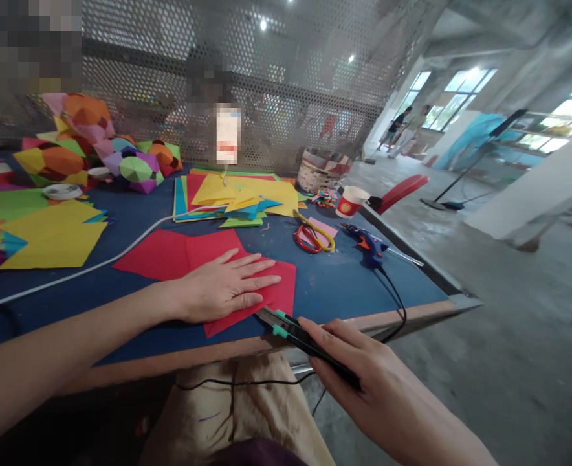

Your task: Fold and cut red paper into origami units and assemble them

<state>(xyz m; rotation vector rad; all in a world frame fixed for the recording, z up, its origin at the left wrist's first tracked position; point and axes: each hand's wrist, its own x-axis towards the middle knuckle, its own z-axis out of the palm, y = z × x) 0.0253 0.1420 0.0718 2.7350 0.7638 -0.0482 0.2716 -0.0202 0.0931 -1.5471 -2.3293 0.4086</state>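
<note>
Red paper [157,254], folded or layered in angular pieces, lies near the front edge of the blue table. My left hand [222,285] rests flat on it, fingers spread toward the right. In my right hand [363,362] is a black and green utility knife [310,343], gripped by its handle. The blade points left and its tip meets the lower edge of the red paper, just below my left fingers. Whether the tip is inside a fold, I cannot tell.
Scissors [310,238], a blue glue gun [367,244] with its cord and a paper cup [351,201] stand to the right. Behind are stacked coloured sheets [261,188]. Folded paper ornaments [57,162] and yellow paper [53,236] lie left. A white cable [135,243] crosses the table.
</note>
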